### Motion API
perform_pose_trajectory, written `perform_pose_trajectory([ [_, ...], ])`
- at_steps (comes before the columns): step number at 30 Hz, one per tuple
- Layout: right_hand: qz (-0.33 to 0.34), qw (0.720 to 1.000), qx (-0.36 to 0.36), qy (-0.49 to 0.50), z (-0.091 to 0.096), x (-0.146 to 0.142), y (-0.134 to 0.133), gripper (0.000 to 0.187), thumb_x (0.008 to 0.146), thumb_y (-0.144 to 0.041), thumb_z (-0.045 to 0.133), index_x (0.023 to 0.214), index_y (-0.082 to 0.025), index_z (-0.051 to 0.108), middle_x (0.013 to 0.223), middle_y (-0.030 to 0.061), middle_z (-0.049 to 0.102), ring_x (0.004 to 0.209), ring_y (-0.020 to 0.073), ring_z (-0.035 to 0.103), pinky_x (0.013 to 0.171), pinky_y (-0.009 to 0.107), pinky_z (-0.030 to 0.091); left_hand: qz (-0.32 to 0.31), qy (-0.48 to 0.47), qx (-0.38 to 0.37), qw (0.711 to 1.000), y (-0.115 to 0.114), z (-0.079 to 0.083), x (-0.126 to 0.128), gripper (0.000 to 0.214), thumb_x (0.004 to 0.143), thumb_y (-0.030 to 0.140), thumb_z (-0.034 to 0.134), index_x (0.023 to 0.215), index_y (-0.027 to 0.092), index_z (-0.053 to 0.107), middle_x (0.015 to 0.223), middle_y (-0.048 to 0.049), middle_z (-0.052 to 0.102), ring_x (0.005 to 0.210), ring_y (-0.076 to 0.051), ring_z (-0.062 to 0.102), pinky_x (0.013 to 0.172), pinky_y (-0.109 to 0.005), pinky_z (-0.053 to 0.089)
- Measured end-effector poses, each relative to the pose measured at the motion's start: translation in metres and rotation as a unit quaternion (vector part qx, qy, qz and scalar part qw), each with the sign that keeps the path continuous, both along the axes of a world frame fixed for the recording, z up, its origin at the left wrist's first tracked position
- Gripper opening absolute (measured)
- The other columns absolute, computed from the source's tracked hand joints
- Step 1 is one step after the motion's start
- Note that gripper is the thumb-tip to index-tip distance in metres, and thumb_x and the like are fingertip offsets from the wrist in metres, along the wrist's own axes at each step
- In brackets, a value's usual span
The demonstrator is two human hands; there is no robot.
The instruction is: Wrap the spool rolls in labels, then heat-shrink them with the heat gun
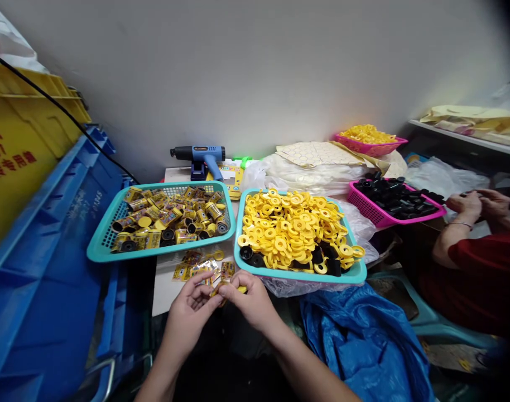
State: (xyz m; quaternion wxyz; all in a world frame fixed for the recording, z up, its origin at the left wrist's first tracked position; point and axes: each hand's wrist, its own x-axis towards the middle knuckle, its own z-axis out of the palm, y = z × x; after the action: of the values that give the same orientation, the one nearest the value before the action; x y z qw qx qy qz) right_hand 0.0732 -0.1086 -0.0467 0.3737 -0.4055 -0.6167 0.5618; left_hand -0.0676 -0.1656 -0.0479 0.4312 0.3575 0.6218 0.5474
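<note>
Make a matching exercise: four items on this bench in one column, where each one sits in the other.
Items:
1. blue heat gun
2. yellow-labelled film canisters
3. black plastic pieces
4. heap of yellow plastic rings

Places:
A. pink basket beside the other person's hands
B. dark stand by the wall
C. teal tray just ahead of the wearer's right hand
D. teal mesh basket at the left

Pairs: 1-B, 2-D, 3-A, 4-C

We log the film-canister basket (pixel 175 185) left on the surface (pixel 165 296), ring basket (pixel 301 274) just right, heat gun (pixel 200 155) behind, spool basket (pixel 376 215) farther right.
</note>
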Motion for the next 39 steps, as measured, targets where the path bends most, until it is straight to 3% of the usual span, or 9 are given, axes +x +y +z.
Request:
perform_pose_trajectory([
  [4, 0.03, 0.993, -0.076, 0.09, 0.005, 0.02, -0.005, 0.021, 0.083, -0.04, 0.055, 0.091, -0.022, 0.062, 0.084, 0.0008, 0.058, 0.08, 0.0177, 0.053, 0.076, 0.029, 0.044, 0.011, 0.038, -0.007, 0.999, 0.0, -0.003, -0.002, 0.033, 0.058, 0.049, 0.076, 0.073, 0.021, 0.07, 0.077, -0.0059, 0.074, 0.075, -0.022, 0.07, 0.071, -0.033, 0.058],
  [8, 0.021, 0.976, -0.143, 0.166, 0.018, 0.046, -0.002, 0.034, 0.08, -0.031, 0.061, 0.114, -0.026, 0.06, 0.095, 0.0016, 0.062, 0.083, 0.0176, 0.057, 0.075, 0.028, 0.046, 0.02, 0.076, -0.007, 0.997, -0.002, -0.005, -0.008, 0.035, 0.058, 0.055, 0.075, 0.071, 0.023, 0.076, 0.079, -0.0073, 0.076, 0.079, -0.026, 0.071, 0.078, -0.039, 0.058],
  [14, 0.002, 0.979, -0.118, 0.166, 0.025, 0.051, 0.01, 0.033, 0.066, -0.039, 0.081, 0.09, -0.021, 0.07, 0.072, -0.0012, 0.06, 0.065, 0.012, 0.053, 0.061, 0.023, 0.042, -0.007, 0.07, 0.016, 0.997, -0.003, -0.003, -0.001, 0.027, 0.061, 0.049, 0.076, 0.076, 0.027, 0.078, 0.089, -0.0069, 0.077, 0.089, -0.026, 0.071, 0.089, -0.039, 0.055],
  [21, 0.0, 0.975, -0.154, 0.159, 0.012, 0.041, 0.007, 0.037, 0.066, -0.047, 0.079, 0.085, -0.018, 0.067, 0.061, -0.0035, 0.056, 0.048, 0.0092, 0.049, 0.049, 0.022, 0.039, 0.019, 0.058, 0.024, 0.998, -0.005, 0.001, 0.004, 0.031, 0.057, 0.048, 0.079, 0.074, 0.023, 0.077, 0.077, -0.0066, 0.075, 0.073, -0.023, 0.071, 0.067, -0.032, 0.06],
  [26, 0.04, 0.951, -0.197, 0.235, 0.013, 0.042, 0.001, 0.032, 0.068, -0.033, 0.079, 0.091, -0.021, 0.06, 0.08, -0.0008, 0.063, 0.064, 0.0109, 0.054, 0.056, 0.021, 0.042, 0.038, 0.038, 0.033, 0.998, -0.004, 0.002, 0.008, 0.03, 0.059, 0.046, 0.079, 0.08, 0.024, 0.078, 0.095, -0.0084, 0.076, 0.085, -0.025, 0.071, 0.056, -0.026, 0.058],
  [29, 0.039, 0.945, -0.197, 0.26, 0.015, 0.04, -0.002, 0.018, 0.078, -0.036, 0.063, 0.083, -0.02, 0.056, 0.077, 0.0001, 0.062, 0.066, 0.012, 0.05, 0.056, 0.021, 0.037, 0.046, -0.023, 0.008, 0.999, -0.003, 0.002, 0.012, 0.033, 0.058, 0.043, 0.081, 0.085, 0.023, 0.078, 0.099, -0.0089, 0.075, 0.085, -0.025, 0.071, 0.055, -0.025, 0.058],
  [34, 0.052, 0.993, -0.092, 0.052, 0.012, 0.027, -0.006, 0.023, 0.079, -0.039, 0.063, 0.084, -0.017, 0.063, 0.068, -0.0019, 0.057, 0.067, 0.0132, 0.049, 0.067, 0.026, 0.037, 0.081, -0.081, 0.054, 0.992, -0.003, -0.001, 0.022, 0.044, 0.052, 0.036, 0.086, 0.093, 0.025, 0.076, 0.094, -0.0048, 0.077, 0.084, -0.021, 0.072, 0.068, -0.026, 0.06],
  [36, 0.043, 0.997, -0.069, -0.004, 0.01, 0.02, -0.008, 0.026, 0.077, -0.04, 0.065, 0.068, -0.016, 0.06, 0.063, -0.0025, 0.053, 0.064, 0.0129, 0.046, 0.065, 0.026, 0.036, 0.076, -0.062, 0.064, 0.993, -0.004, -0.003, 0.023, 0.043, 0.054, 0.037, 0.085, 0.094, 0.025, 0.076, 0.096, -0.0044, 0.076, 0.084, -0.021, 0.071, 0.064, -0.024, 0.059],
  [39, 0.032, 0.997, -0.073, -0.004, 0.007, 0.018, -0.01, 0.038, 0.079, -0.047, 0.06, 0.056, -0.018, 0.05, 0.057, -0.0034, 0.046, 0.059, 0.012, 0.042, 0.061, 0.027, 0.034, 0.048, -0.002, 0.051, 0.998, -0.007, -0.005, 0.019, 0.028, 0.061, 0.04, 0.08, 0.084, 0.023, 0.078, 0.084, -0.0051, 0.075, 0.062, -0.016, 0.067, 0.048, -0.022, 0.056],
])
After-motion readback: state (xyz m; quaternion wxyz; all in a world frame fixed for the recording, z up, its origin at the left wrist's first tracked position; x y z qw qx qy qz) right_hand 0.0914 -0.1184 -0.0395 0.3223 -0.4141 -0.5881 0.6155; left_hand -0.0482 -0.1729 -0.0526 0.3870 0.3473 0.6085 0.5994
